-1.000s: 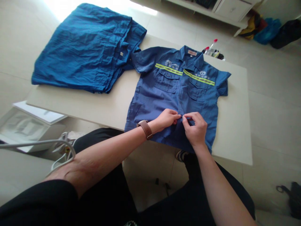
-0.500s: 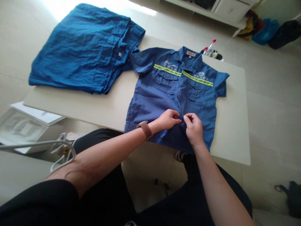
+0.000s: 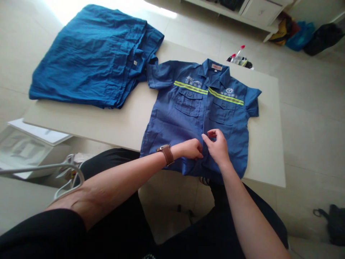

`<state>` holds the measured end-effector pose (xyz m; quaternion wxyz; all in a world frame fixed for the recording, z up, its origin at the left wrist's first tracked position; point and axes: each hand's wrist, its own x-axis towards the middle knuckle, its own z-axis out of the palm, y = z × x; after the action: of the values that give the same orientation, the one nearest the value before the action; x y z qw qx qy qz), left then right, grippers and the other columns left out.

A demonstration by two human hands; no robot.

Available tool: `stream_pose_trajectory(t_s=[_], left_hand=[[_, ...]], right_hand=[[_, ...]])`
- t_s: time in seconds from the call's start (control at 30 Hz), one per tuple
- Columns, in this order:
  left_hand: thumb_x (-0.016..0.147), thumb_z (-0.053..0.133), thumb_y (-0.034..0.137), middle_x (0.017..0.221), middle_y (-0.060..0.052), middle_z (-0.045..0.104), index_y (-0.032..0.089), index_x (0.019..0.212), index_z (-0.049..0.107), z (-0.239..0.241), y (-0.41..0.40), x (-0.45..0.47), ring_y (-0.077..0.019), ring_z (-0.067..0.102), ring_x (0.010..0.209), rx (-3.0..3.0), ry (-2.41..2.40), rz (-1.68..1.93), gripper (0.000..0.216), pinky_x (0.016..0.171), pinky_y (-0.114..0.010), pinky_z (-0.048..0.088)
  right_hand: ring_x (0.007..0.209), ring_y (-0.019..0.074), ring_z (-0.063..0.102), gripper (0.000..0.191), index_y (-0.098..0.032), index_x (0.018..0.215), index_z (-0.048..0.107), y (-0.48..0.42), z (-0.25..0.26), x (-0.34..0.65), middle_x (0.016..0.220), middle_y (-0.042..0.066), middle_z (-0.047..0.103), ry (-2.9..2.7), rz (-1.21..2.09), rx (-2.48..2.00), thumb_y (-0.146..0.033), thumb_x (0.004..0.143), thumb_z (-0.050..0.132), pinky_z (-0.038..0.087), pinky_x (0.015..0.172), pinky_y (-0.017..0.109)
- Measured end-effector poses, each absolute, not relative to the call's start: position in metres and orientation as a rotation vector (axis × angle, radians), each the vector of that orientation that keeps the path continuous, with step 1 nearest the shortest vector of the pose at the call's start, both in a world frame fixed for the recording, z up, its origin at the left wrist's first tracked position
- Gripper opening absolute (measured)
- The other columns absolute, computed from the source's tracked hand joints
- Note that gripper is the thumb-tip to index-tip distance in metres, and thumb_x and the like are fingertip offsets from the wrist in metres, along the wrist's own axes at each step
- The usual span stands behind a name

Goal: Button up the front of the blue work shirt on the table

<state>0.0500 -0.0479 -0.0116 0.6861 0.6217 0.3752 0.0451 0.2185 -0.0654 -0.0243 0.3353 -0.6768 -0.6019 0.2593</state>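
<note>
A blue short-sleeved work shirt [image 3: 172, 124] lies front up on the table, collar away from me, with yellow reflective strips and white lettering across the chest. My left hand [image 3: 190, 149], with a brown-strapped watch on its wrist, is closed on the shirt's lower front opening; its curled fingers hide the exact grip. Slightly higher, my right hand [image 3: 217, 146] pinches the edge of the same front opening between thumb and fingers. Whether a button sits in either pinch cannot be made out.
A stack of folded blue clothes [image 3: 88, 59] lies on the left of the white table [image 3: 265, 144]. Red-capped bottles [image 3: 239, 54] stand past the far edge. A clear-fronted white box [image 3: 29, 147] is at lower left, and a white cabinet [image 3: 258, 14] at the back.
The shirt has shifted a little towards me. My left hand has moved down along the front opening, while my right hand has gone slightly left to the opening's edge.
</note>
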Motion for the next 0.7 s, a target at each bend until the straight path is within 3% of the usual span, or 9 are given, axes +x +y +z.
stream_pose_trajectory(t_s=[0.1,0.2,0.27,0.4,0.47,0.7], left_hand=[[0.078,0.065,0.013,0.057,-0.002,0.067,0.017,0.054,0.061,-0.004,-0.05,0.049,-0.0159,0.063,0.053,1.366,0.773,-0.096,0.025,0.052,-0.024,0.045],[0.078,0.063,0.014,0.063,-0.004,0.069,0.017,0.061,0.068,0.001,-0.045,0.044,-0.0174,0.064,0.058,1.574,0.88,-0.02,0.018,0.06,-0.027,0.05],[0.078,0.062,0.014,0.074,-0.005,0.073,0.017,0.076,0.075,0.0,-0.041,0.041,-0.0187,0.067,0.07,1.796,1.01,0.173,0.013,0.07,-0.028,0.052],[0.082,0.06,0.015,0.111,-0.011,0.073,0.016,0.107,0.076,-0.007,-0.043,0.039,-0.0254,0.066,0.106,2.166,1.113,0.304,0.029,0.092,-0.034,0.053],[0.085,0.057,0.017,0.115,-0.013,0.072,0.016,0.107,0.076,-0.009,-0.046,0.039,-0.0277,0.064,0.111,2.259,1.131,0.224,0.029,0.092,-0.037,0.052],[0.089,0.056,0.022,0.102,-0.015,0.073,0.013,0.09,0.075,-0.004,-0.048,0.044,-0.0286,0.071,0.096,2.25,1.246,0.058,0.021,0.087,-0.039,0.052]], right_hand=[[0.088,0.0242,0.063,0.034,-0.022,0.097,0.059,-0.068,-0.03,0.218,0.096,0.007,0.067,-1.656,0.648,-1.83,-0.045,0.077,0.073,0.053,0.077,0.037],[0.076,0.0225,0.063,0.03,-0.023,0.1,0.058,-0.07,-0.03,0.217,0.088,0.004,0.067,-1.708,0.655,-1.894,-0.033,0.073,0.069,0.051,0.074,0.037],[0.07,0.0217,0.062,0.028,-0.023,0.099,0.059,-0.07,-0.027,0.216,0.083,0.003,0.067,-1.687,0.632,-1.919,-0.028,0.072,0.064,0.05,0.071,0.036],[0.066,0.0213,0.061,0.027,-0.023,0.097,0.06,-0.07,-0.018,0.216,0.081,0.003,0.067,-1.631,0.564,-1.918,-0.027,0.07,0.059,0.048,0.066,0.034],[0.062,0.0204,0.06,0.027,-0.023,0.097,0.06,-0.069,-0.014,0.216,0.08,0.002,0.067,-1.625,0.545,-1.923,-0.027,0.07,0.058,0.047,0.065,0.033],[0.06,0.0175,0.057,0.029,-0.023,0.098,0.06,-0.072,-0.016,0.213,0.081,0.001,0.066,-1.558,0.673,-1.873,-0.028,0.069,0.058,0.046,0.061,0.031]])
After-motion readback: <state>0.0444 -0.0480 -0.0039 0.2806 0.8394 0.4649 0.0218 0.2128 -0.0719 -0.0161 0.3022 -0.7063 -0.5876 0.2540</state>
